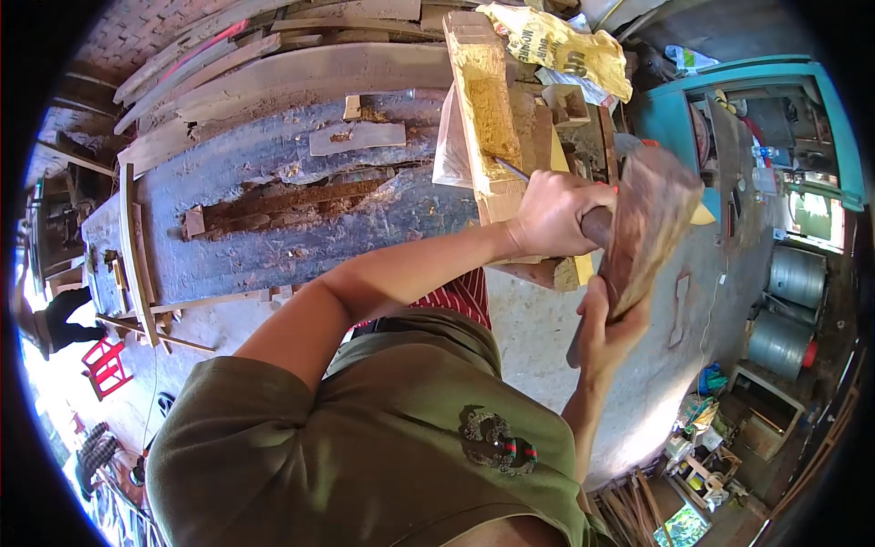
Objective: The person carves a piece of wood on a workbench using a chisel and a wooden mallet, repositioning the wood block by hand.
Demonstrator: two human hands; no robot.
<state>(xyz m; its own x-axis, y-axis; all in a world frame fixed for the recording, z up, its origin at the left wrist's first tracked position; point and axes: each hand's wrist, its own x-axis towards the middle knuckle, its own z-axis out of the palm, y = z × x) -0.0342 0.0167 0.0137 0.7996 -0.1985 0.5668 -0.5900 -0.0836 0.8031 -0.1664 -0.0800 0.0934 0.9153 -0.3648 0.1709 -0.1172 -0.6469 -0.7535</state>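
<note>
Head view: my left grip [558, 215] is closed around a chisel [597, 227], its blade slanting into the long recess [488, 100] of a wooden block [473, 33] at the right part of the desk [355, 248]. I judge this hold keeps the edge steady while leaving the handle's butt exposed. My right grip [615, 330] is closed on a wooden mallet [654, 214], its head beside that butt, apparently for a straight blow. The block's open side faces up, which gives the blade access. A yellow sack [570, 56] lies by its far end. Not verifiable: the cutting tip, unclear against pale wood; whether mallet and chisel touch; the block's support, partly hidden by my left forearm; most of the mallet's handle, covered by fingers.
</note>
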